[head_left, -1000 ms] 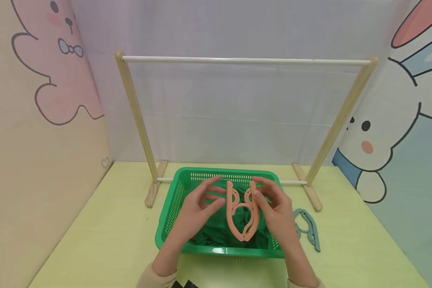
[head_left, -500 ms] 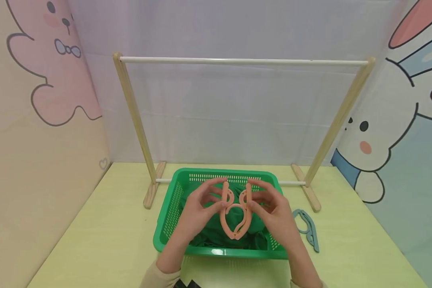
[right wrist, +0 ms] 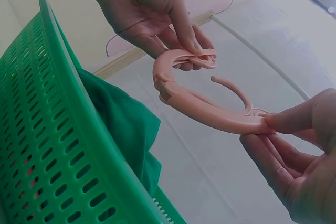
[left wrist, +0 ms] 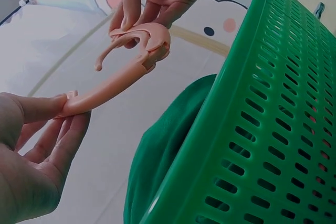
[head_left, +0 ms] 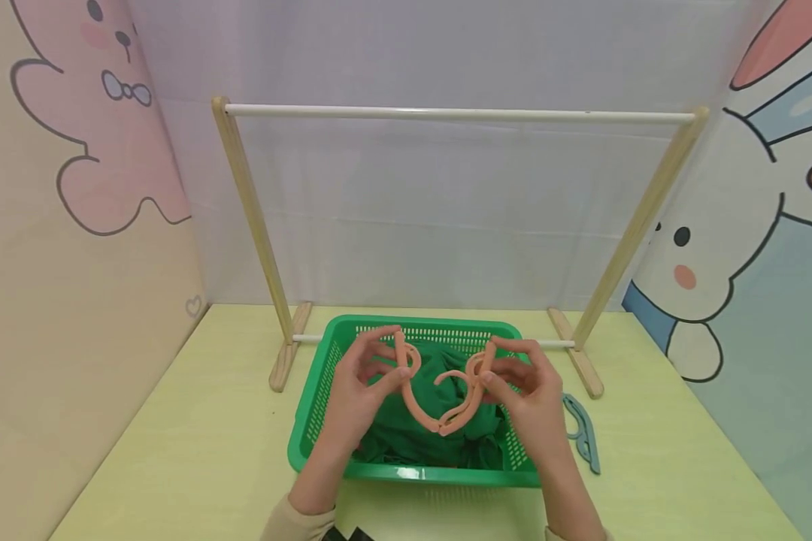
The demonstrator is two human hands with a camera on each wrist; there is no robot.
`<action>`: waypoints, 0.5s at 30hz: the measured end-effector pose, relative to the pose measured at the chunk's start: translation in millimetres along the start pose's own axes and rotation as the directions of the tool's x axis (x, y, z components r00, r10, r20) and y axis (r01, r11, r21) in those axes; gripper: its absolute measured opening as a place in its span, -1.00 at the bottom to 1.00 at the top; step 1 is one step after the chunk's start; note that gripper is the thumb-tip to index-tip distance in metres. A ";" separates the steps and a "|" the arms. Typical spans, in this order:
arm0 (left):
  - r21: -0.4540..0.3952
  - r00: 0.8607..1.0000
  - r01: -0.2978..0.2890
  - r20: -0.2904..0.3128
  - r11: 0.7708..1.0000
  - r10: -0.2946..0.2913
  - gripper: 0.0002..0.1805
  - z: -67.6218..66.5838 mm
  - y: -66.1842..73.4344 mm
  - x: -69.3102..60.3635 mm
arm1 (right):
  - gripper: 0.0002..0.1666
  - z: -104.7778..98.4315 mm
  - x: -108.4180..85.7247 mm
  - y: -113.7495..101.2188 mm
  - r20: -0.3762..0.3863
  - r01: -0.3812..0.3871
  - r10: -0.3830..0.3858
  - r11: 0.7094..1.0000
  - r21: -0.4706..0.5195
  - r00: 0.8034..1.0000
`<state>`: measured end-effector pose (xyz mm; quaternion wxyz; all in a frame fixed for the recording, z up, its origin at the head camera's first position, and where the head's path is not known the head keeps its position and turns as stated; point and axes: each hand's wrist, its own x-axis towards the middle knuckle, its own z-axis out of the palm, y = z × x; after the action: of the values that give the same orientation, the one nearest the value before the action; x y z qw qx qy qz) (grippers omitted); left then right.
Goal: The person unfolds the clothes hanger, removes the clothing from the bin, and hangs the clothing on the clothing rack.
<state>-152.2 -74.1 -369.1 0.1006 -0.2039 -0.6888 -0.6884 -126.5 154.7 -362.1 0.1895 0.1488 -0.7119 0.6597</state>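
Note:
An orange folding hanger (head_left: 419,409) is held above the basket, its two arms spread in a wide V with the joint at the bottom. The left hand (head_left: 352,391) pinches the end of one arm between thumb and fingers; the right hand (head_left: 531,398) pinches the other arm's end. The hook curls up between the arms, beside the right one. In the left wrist view the hanger (left wrist: 113,85) spans both hands, clear of the basket's rim. Green cloth (head_left: 413,428) lies bunched in the green basket (head_left: 413,473) below.
A blue-green folding hanger (head_left: 584,436) lies on the table right of the basket, partly behind the right hand. Behind the basket stands a wooden rack with a white top rail (head_left: 460,115) and a lower bar. Printed walls flank the table (head_left: 196,421).
The hanger's two arms have swung apart from a narrow U to a wide V, and the hands have moved away from each other. The left hand now grips an arm it was not touching a second ago.

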 end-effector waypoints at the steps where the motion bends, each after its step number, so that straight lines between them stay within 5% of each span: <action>1: -0.016 1.000 0.000 -0.018 1.000 -0.001 -0.45 -0.6 0.0 -0.1 | -0.54 -0.2 0.0 0.2 -0.014 -0.001 0.001 1.000 0.025 1.000; 10: -0.137 0.986 0.019 -0.159 0.990 -0.041 -0.44 -4.9 -0.3 -1.6 | -0.54 1.3 -0.7 0.3 -0.169 -0.048 0.075 0.986 0.160 0.983; 15: -0.202 0.976 0.022 -0.206 0.979 -0.064 -0.45 -7.2 1.0 -1.5 | -0.45 -4.4 -1.1 3.0 -0.140 -0.042 0.064 0.988 0.150 0.988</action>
<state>-151.5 -81.5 -368.6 0.1376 -0.1234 -0.6063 -0.7735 -126.6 159.3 -365.0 0.2114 0.0951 -0.6495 0.7242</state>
